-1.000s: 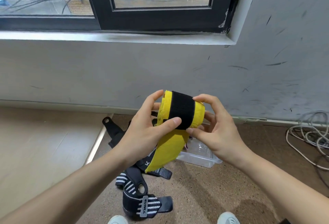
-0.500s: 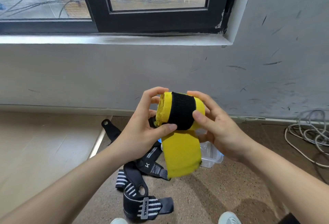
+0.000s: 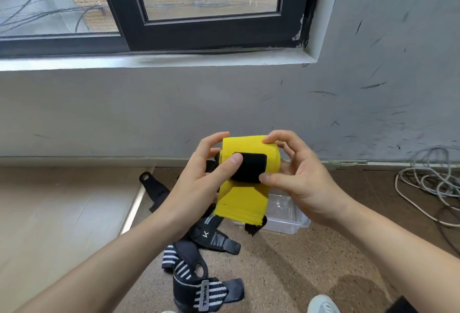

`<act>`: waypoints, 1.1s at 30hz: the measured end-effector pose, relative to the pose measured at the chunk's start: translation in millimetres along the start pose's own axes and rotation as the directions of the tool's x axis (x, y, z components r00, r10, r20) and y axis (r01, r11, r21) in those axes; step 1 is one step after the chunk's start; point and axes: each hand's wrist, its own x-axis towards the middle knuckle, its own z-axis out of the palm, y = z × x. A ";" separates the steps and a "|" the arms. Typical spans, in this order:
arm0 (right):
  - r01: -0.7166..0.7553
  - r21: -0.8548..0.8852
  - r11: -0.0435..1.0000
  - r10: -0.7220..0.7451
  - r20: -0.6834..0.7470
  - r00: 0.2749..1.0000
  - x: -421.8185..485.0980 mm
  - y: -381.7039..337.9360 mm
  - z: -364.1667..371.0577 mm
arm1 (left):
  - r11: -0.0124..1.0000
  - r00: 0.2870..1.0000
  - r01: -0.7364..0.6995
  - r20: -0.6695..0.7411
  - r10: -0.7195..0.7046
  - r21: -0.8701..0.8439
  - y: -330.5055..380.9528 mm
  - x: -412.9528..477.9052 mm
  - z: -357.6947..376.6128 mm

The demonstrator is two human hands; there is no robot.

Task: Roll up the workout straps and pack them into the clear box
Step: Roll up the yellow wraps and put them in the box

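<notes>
Centre of the frame, at chest height above the floor: you hold the yellow strap (image 3: 245, 178) as a fat roll between both hands. Your left hand (image 3: 199, 185) wraps the roll's left end, thumb pressed on the black hook-and-loop patch (image 3: 251, 167). Your right hand (image 3: 301, 180) cups the right end, thumb under the patch's lower edge, index finger on top of the roll. Both sets of fingers are curled closed on the roll, not clenched.

Change vs. half a second ago: the black band ran all the way round the roll, with a long yellow tail hanging below. Now yellow covers most of the band, only a small black window shows, and the tail is short, ending at a frayed black tip (image 3: 254, 228). So roughly one more turn went on. My read: rolling of this strap is nearly done; the last flap needs wrapping and the closure pressing down.

Clear box (image 3: 286, 215) sits on the floor directly below and just behind the roll, centre-right, partly hidden by it; the visible part looks empty. Black and striped straps (image 3: 199, 270) lie unrolled in a pile on the floor, lower centre, left of the box. White cable (image 3: 428, 188) is coiled at the right edge, well apart.

Risk: loosen your grip before the closure catches and the roll likely springs open.
</notes>
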 end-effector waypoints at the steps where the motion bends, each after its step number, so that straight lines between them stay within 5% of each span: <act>1: 0.002 -0.039 0.999 -0.002 0.005 1.000 -1.1 0.0 1.2 | 1.000 1.000 0.002 -0.008 -0.002 -0.025 -0.3 0.6 0.1; 6: -0.019 -0.228 0.973 0.032 0.054 0.998 -3.1 0.6 2.9 | 0.998 0.999 -0.025 -0.032 0.023 -0.050 -4.6 3.0 -2.9; 11: -0.171 -0.008 0.985 0.171 -0.014 0.985 3.0 -2.6 -4.0 | 0.990 0.990 -0.140 0.029 0.140 -0.017 -7.2 2.2 -6.7; 17: -0.159 -0.078 0.984 0.165 0.069 0.984 1.7 -8.9 -11.0 | 0.992 0.985 -0.127 0.113 0.128 -0.016 -11.1 1.7 -10.7; 24: -0.084 -0.351 0.933 0.142 0.145 0.979 -1.6 -11.4 -7.0 | 0.985 0.984 0.076 0.148 -0.100 0.155 -2.3 7.1 -16.6; 29: -0.041 -0.507 0.861 0.181 0.230 0.956 -3.2 -10.9 -6.5 | 0.921 0.981 -0.002 0.181 -0.075 0.390 -6.0 7.0 -19.9; 33: -0.075 -0.437 0.896 0.160 0.160 0.974 -1.8 0.5 -9.4 | 0.898 0.995 -0.049 0.096 0.007 0.438 -12.1 5.4 -17.3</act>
